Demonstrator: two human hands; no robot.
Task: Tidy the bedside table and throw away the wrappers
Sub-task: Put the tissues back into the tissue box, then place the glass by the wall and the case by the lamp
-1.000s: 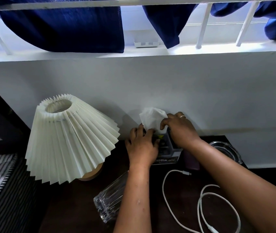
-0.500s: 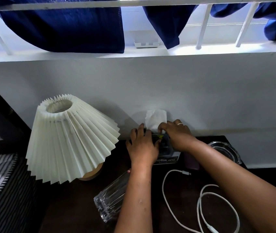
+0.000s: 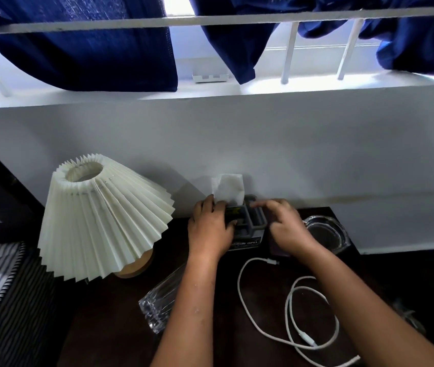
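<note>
Soft, light white tissue (image 3: pixel 228 190) upright in small grey box (image 3: pixel 247 226), best pinched near top; left hand (image 3: pixel 210 229) curled against box, right hand (image 3: pixel 286 226) loosely open, apparently empty.

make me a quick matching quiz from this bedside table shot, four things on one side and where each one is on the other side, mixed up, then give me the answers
Things:
1. pleated lamp
2. glass ashtray
3. white cable
4. ribbed clear glass

Places:
A. lying on its side, in front of the lamp base
B. far right of the table, near the wall
C. left end of the table
D. looped on the tabletop, under the right forearm

Pairs: 1-C, 2-B, 3-D, 4-A
</note>
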